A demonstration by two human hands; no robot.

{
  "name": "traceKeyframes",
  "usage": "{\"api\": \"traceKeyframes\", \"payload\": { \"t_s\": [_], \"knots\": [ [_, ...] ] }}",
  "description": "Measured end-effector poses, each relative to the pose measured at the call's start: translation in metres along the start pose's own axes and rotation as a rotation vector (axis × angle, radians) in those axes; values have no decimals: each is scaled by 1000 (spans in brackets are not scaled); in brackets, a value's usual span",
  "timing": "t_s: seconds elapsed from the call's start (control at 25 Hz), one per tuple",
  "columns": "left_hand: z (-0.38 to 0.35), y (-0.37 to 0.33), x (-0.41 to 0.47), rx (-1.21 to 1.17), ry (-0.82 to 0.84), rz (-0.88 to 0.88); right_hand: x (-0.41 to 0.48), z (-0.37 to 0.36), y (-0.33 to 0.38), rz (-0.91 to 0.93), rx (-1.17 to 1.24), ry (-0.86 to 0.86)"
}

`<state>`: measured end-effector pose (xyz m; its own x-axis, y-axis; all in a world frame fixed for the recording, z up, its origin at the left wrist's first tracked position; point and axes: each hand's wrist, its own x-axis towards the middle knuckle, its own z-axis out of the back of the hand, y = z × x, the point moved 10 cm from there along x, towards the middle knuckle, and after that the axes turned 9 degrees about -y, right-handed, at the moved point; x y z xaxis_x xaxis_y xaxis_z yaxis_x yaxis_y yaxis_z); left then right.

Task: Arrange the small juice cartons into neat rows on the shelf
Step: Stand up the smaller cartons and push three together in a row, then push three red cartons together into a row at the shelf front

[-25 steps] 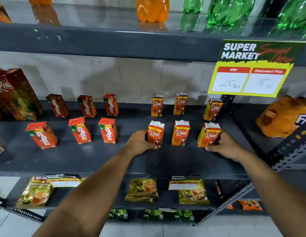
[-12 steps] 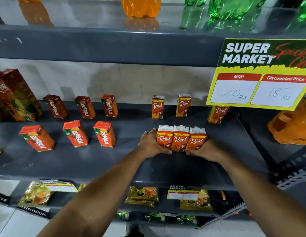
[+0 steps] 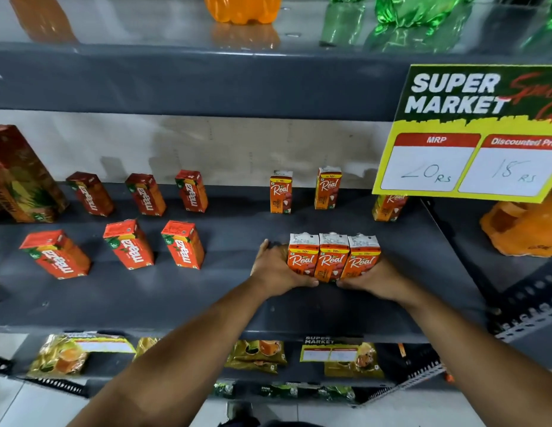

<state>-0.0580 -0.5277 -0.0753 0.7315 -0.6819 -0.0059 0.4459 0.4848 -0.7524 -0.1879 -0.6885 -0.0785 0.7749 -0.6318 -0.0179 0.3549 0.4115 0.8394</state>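
Three small orange Real cartons stand pressed side by side in a front row [image 3: 332, 257] on the grey shelf [image 3: 182, 297]. My left hand [image 3: 276, 269] cups the left end of the row and my right hand [image 3: 371, 277] cups the right end, so both squeeze the row together. Behind them stand three more Real cartons, spaced apart: one [image 3: 280, 192], a second [image 3: 327, 188] and a third [image 3: 388, 208] partly hidden by the price sign. To the left, several red Maaza cartons [image 3: 183, 245] stand in two loose rows.
A yellow Super Market price sign [image 3: 472, 134] hangs from the upper shelf at the right. A tall juice carton [image 3: 20, 177] stands at the far left. An orange bag [image 3: 524, 229] lies on the neighbouring shelf. Bottles stand above, snack packets below.
One second ago the three front Real cartons stood apart with a hand at each outer one. My hands have slid them inward until they touch. Since half a second ago, little differs.
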Motion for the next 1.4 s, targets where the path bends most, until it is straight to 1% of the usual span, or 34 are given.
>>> {"api": "traceKeyframes", "payload": {
  "t_s": [0.16,0.28,0.6,0.88,1.08,1.16,1.2,1.24,1.28,1.36,1.4],
  "knots": [
    [-11,-12,-45,-138,-121,38,-39,18,-22,-17,-14,41],
    [-25,-31,-66,-38,-135,-51,-65,31,-28,1,-49,29],
    [-26,-33,-72,-17,-160,-45,-74,32,-21,-14,-62,63],
    [-29,-31,-71,-16,-133,-67,-73,34,-19,-4,-70,61],
    [-33,-30,-73,36,-105,-46,-72,33,-20,7,-74,74],
    [-32,-32,-75,-43,-61,-45,-77,34,-16,16,-98,127],
    [-32,-33,-77,-160,-19,-45,-81,39,-16,15,-57,138],
    [-30,-31,-79,-296,19,-39,-87,48,-18,12,25,121],
    [-25,-29,-83,-388,37,-41,-96,62,-24,4,133,68],
    [-7,-23,-94,-425,-2,-73,-124,92,-39,19,302,-122],
    [4,-17,-103,-428,-53,-102,-142,105,-51,21,331,-243]
  ]
}}
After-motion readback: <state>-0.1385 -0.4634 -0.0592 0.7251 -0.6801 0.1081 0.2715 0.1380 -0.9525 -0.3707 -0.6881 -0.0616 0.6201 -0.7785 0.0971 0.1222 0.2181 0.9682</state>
